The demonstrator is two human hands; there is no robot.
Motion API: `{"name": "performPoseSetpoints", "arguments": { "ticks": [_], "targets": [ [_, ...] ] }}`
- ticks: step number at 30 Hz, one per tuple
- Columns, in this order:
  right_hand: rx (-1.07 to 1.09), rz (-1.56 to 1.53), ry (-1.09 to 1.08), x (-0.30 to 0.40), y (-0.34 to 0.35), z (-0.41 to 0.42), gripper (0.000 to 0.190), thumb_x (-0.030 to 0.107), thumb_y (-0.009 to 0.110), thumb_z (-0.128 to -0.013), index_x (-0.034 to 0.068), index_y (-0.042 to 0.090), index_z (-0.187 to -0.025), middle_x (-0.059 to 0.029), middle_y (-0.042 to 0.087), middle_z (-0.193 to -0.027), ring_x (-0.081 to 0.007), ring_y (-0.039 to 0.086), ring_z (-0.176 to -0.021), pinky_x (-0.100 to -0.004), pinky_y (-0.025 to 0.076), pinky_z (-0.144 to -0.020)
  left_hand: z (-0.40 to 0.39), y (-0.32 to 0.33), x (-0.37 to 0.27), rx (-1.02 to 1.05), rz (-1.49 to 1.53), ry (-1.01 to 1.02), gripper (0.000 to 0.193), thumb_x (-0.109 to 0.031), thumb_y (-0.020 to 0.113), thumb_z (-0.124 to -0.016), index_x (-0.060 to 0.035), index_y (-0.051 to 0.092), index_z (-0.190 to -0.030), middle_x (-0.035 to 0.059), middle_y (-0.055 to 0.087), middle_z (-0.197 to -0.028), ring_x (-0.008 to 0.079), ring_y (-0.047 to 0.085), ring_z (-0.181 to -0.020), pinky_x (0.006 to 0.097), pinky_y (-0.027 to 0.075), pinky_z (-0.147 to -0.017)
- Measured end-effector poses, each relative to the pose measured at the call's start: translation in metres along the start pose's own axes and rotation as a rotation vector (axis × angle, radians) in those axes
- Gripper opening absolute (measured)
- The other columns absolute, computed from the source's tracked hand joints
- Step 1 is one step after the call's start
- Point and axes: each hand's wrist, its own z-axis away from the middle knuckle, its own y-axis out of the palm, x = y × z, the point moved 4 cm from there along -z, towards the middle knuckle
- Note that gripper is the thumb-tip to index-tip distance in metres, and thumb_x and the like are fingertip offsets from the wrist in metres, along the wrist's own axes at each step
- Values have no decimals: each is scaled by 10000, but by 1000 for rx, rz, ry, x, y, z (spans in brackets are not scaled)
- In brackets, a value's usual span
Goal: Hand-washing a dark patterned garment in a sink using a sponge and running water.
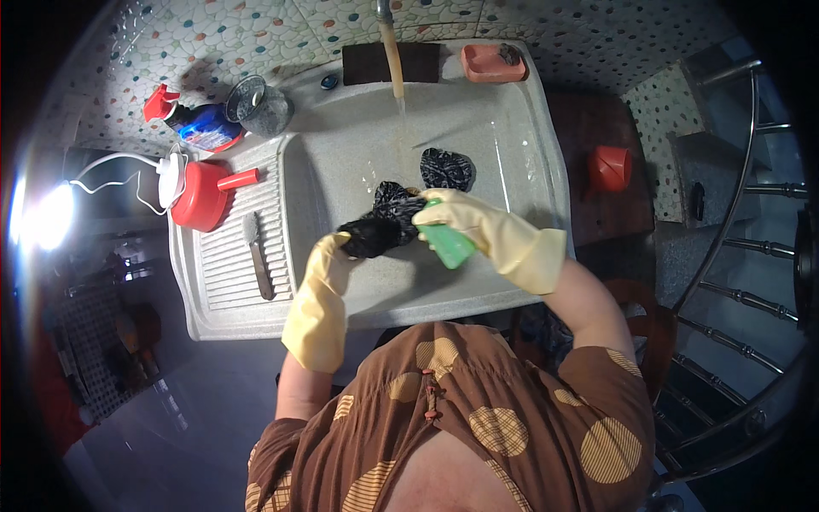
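Note:
A pale yellow rubber glove covers my left hand (328,262), which grips one end of a dark patterned cloth item (374,233) stretched over the basin. On my right hand (457,217), in a matching glove, the fingers close on a green bar (453,246), probably soap, beside the cloth's other end. Another bundled dark patterned cloth (445,168) lies on the basin floor behind my right hand. Water runs from the faucet (391,57) into the grey laundry sink (358,128). Whether my right fingers also pinch the cloth cannot be told.
On the ribbed left side lie a brush (258,256) and a red dipper (201,195). Behind them stand a spray bottle (205,128) and a glass jar (262,109). A pink soap dish (492,63) sits back right; a red cup (610,168) rests beyond the sink. A lamp (54,214) glares left.

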Motion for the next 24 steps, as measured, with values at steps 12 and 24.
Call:
{"name": "performPoseSetpoints", "arguments": {
  "ticks": [12, 24],
  "targets": [
    [407, -364, -346, -47, -12, -41, 593, 81, 662, -845, -27, 489, -1402, -183, 688, -1103, -225, 678, -930, -332, 587, -777, 9, 126, -38, -161, -359, 134, 260, 101, 612, -826, 9, 653, -1066, 93, 698, -901, 190, 676, -758, 304, 573, -668],
    [444, -651, -282, -59, 18, -100, 369, 99, 689, -863, -36, 600, -1194, -212, 705, -1026, -280, 719, -780, -382, 612, -652, 222, 270, -166, 123, -429, 1053, 200, -104, 602, -858, 45, 616, -990, 149, 627, -1005, 226, 656, -969, 364, 541, -929]
  ]
}}
